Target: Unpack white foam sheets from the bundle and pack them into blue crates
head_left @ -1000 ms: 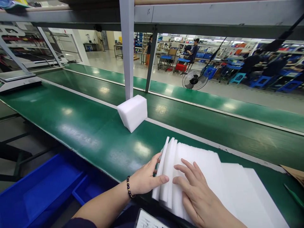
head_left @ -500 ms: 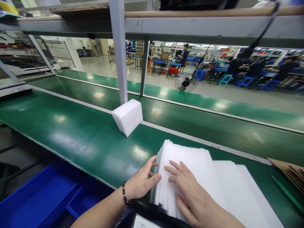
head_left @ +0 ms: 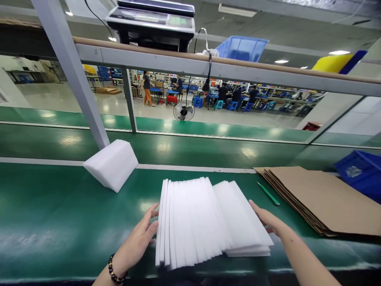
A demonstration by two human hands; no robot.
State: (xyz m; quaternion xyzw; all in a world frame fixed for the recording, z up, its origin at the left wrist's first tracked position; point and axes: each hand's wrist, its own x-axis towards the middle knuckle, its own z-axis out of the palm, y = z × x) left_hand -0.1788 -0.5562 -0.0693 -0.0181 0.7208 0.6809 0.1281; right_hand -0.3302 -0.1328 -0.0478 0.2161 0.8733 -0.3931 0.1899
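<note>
A fanned stack of white foam sheets (head_left: 190, 222) lies on the green work surface in front of me, its left sheets leaning nearly upright and its right ones lying flatter. My left hand (head_left: 138, 238), with a dark bead bracelet on the wrist, rests against the stack's left side, thumb and fingers apart. At the right edge of the flatter sheets is my right hand (head_left: 268, 218), fingers extended and partly hidden by the foam. Neither hand is closed around the sheets. Farther left, a separate white foam block (head_left: 114, 165) sits tilted beside a metal post.
A green pen-like tool (head_left: 268, 194) lies right of the foam, beside a pile of brown cardboard sheets (head_left: 324, 194). Behind them is a blue bin (head_left: 361, 172). A slanted post (head_left: 73, 75) and an overhead shelf (head_left: 166, 55) stand ahead. People sit in the background.
My view has turned to the right. My right hand has moved from the top of the foam sheets to their right edge. My left hand stays at the left side.
</note>
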